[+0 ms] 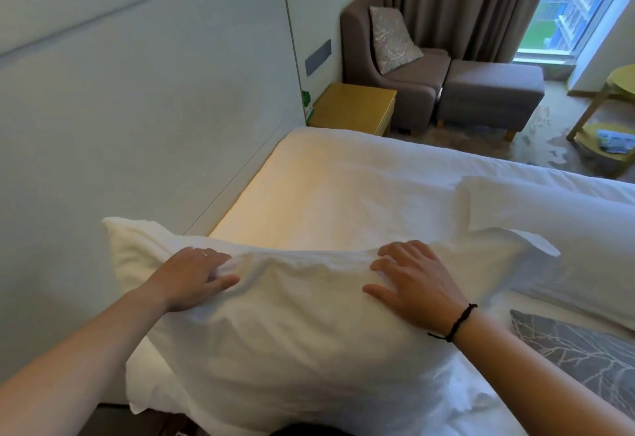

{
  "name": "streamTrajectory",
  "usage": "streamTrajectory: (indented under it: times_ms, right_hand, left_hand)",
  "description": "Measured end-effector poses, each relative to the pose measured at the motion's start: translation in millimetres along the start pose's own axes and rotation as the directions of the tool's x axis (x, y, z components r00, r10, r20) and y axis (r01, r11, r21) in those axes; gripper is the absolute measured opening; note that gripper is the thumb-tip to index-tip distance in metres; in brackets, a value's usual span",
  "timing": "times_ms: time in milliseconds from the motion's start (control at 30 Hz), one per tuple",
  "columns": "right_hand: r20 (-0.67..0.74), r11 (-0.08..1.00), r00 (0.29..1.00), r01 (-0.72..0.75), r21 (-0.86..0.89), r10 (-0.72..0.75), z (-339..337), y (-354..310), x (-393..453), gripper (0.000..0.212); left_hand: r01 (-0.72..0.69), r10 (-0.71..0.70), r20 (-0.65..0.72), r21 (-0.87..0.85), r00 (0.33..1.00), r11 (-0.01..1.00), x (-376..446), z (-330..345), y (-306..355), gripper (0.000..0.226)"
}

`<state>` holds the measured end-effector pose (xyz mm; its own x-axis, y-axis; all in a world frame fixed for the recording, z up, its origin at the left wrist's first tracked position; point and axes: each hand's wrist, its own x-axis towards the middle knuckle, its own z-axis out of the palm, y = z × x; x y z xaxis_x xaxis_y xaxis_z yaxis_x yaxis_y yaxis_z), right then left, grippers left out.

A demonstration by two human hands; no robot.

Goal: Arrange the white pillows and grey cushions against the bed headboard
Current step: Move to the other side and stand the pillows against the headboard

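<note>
White cotton is bunching under the left hand (192, 277), whose fingers are curling into the upper edge of the near pillow (292, 343) and pinching a fold of its case, while the right hand (412, 284) is lying spread and flat on the same edge, pressing down. This pillow is sitting at the near end of the bed (343, 178), one corner touching the headboard (137, 109), the rest slanting away from it. Trouble looks likeliest from the uneven hold: with only the case being pinched on one side, the filling may be slumping inside when lifted, leaving the pillow lopsided against the panel, or sliding toward the bed's edge, which the pillow is already overhanging at the bottom of the view. A second white pillow (567, 240) is lying to the right, well away from the headboard, and a grey cushion (584, 360) with a pale branching print is resting just beside it, both waiting to be placed. The near pillow is looking plump, soft and creased.
</note>
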<state>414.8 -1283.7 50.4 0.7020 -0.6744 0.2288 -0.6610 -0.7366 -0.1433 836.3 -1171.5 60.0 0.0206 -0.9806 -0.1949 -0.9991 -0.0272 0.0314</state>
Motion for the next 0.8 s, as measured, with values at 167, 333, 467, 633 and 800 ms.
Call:
streamTrajectory:
  times_ms: [167, 333, 467, 633, 800]
  right_hand:
    - [0.227, 0.999, 0.973, -0.046, 0.007, 0.043, 17, -21, 25, 0.083]
    - [0.391, 0.98, 0.909, -0.184, 0.072, 0.142, 39, -46, 73, 0.082]
    - [0.476, 0.97, 0.857, -0.241, 0.032, 0.197, 59, -63, 93, 0.056]
    - [0.374, 0.963, 0.895, -0.269, 0.022, 0.242, 66, -69, 98, 0.038]
    - [0.194, 0.914, 0.905, -0.398, 0.075, 0.378, 61, -55, 111, 0.036]
  left_hand:
    - [0.033, -0.034, 0.042, 0.037, 0.999, 0.999, 15, 1, -4, 0.032]
    - [0.047, -0.048, -0.055, -0.023, 0.997, 0.999, 29, 3, -11, 0.029]
    - [0.046, -0.054, -0.094, -0.089, 0.994, 0.995, 38, -1, -19, 0.024]
    - [-0.075, 0.063, -0.11, -0.106, 0.992, 0.991, 54, 3, -40, 0.03]
    - [-0.054, 0.054, -0.001, -0.002, 0.999, 0.999, 76, -9, -109, 0.052]
